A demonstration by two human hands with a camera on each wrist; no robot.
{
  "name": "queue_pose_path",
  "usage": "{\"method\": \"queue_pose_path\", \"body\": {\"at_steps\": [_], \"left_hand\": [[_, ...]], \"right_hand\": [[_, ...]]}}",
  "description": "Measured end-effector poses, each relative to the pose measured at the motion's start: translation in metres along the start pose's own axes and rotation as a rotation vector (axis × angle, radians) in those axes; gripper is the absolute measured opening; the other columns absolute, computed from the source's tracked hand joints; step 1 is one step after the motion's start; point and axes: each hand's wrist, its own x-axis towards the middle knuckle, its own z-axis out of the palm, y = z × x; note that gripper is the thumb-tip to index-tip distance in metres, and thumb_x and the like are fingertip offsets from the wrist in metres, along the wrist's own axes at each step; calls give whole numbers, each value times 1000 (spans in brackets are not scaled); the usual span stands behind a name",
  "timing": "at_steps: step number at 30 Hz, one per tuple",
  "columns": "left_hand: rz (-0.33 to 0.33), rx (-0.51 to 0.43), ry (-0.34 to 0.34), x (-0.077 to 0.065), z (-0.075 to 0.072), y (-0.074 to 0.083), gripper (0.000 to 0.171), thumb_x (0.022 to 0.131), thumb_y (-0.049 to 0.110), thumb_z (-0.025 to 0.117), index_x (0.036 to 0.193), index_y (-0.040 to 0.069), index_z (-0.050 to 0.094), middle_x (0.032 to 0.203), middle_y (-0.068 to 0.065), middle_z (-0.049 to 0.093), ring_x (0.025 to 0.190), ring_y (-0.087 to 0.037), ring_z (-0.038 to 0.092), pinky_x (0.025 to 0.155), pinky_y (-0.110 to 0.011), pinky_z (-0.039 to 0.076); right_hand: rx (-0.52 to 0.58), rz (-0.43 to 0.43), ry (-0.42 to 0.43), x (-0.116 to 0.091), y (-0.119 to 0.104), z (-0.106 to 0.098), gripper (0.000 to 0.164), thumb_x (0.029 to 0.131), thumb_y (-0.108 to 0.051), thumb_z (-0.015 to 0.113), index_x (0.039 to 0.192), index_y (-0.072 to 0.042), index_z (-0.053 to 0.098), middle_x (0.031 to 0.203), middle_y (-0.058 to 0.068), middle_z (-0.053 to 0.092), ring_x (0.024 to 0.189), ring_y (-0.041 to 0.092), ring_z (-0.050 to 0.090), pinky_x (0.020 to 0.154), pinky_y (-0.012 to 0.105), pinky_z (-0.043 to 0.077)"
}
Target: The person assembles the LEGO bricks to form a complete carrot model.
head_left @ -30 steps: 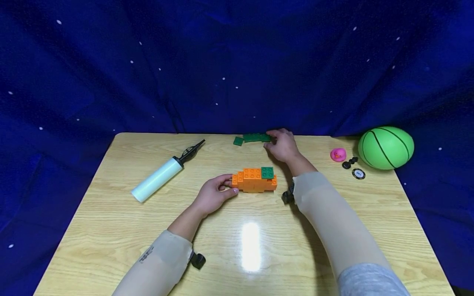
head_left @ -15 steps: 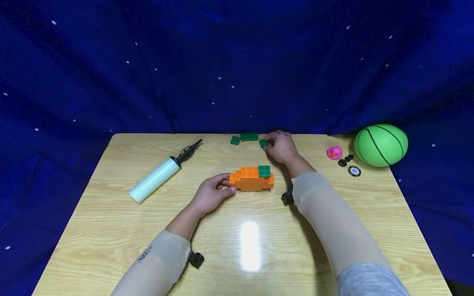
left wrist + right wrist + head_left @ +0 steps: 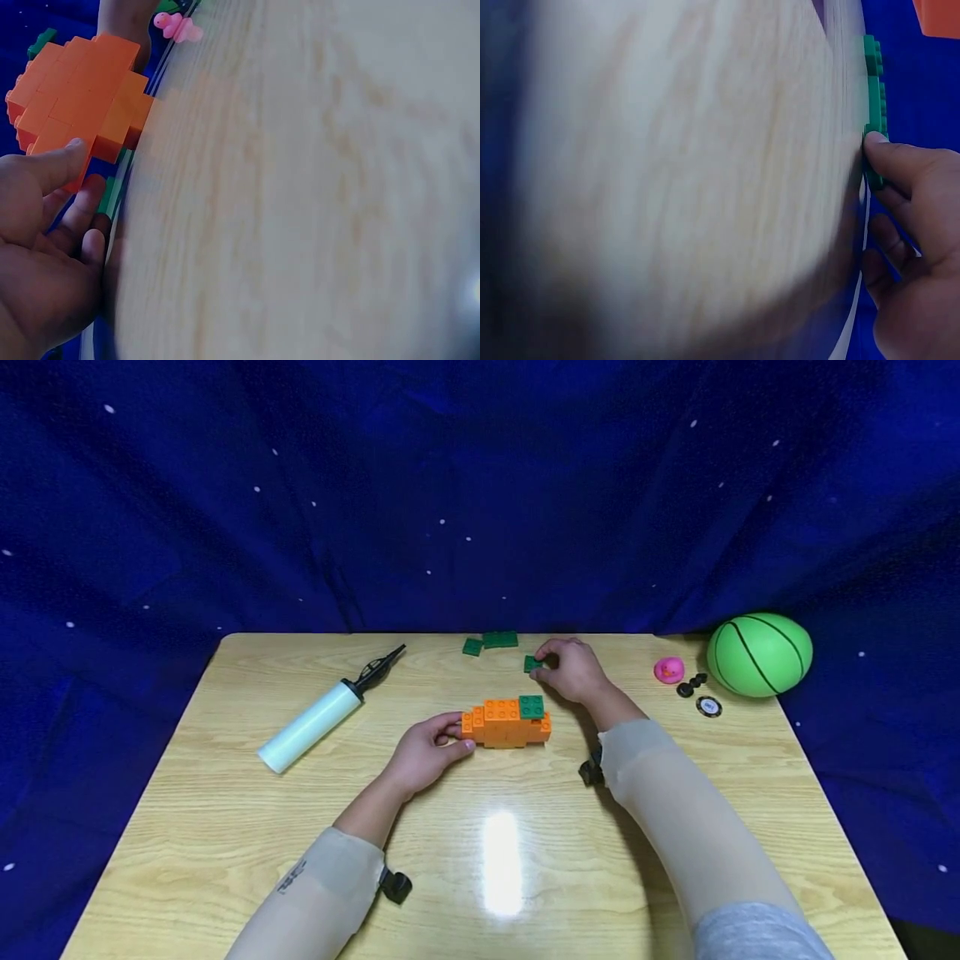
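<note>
My left hand (image 3: 424, 755) pinches the left end of a stepped model of orange building bricks (image 3: 502, 727), thumb on the near side. One green brick (image 3: 531, 707) sits on top of that model toward its right end. Farther back, my right hand (image 3: 573, 672) pinches a small green brick plate (image 3: 532, 665) between thumb and forefinger. In the right wrist view the thumb lies against the green plate (image 3: 874, 176). Left of it at the table's back edge lie a longer green plate (image 3: 500, 639) and a small square green plate (image 3: 472, 647).
A hand pump (image 3: 315, 722) with a pale barrel lies on the left of the wooden table (image 3: 225, 860). On the right stand a pink rubber duck (image 3: 669, 670), small black pieces (image 3: 686, 690), a poker chip (image 3: 708, 707) and a green ball (image 3: 761, 655). Blue cloth hangs behind.
My right hand has drawn the small green plate away from the longer one, toward me and slightly right. My left hand still holds the orange model; the view has shifted slightly.
</note>
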Motion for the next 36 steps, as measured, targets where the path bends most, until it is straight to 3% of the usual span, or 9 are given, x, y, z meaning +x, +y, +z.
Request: {"method": "queue_pose_path", "body": {"at_steps": [13, 36], "left_hand": [[11, -2, -1, 2, 2, -3, 51, 94, 23, 79, 142, 13, 63, 110, 1, 69, 103, -19, 58, 97, -40, 46], [16, -15, 7, 2, 2, -2, 52, 93, 20, 80, 141, 12, 64, 110, 1, 70, 103, -20, 60, 97, -39, 47]], "right_hand": [[7, -78, 31, -13, -4, -5, 41, 94, -26, 79, 130, -9, 72, 135, 11, 67, 127, 34, 55, 111, 48, 40], [30, -188, 105, -31, -20, -15, 34, 92, -22, 81, 123, -10, 76, 124, 10, 70, 116, 32, 60, 98, 48, 50]]}}
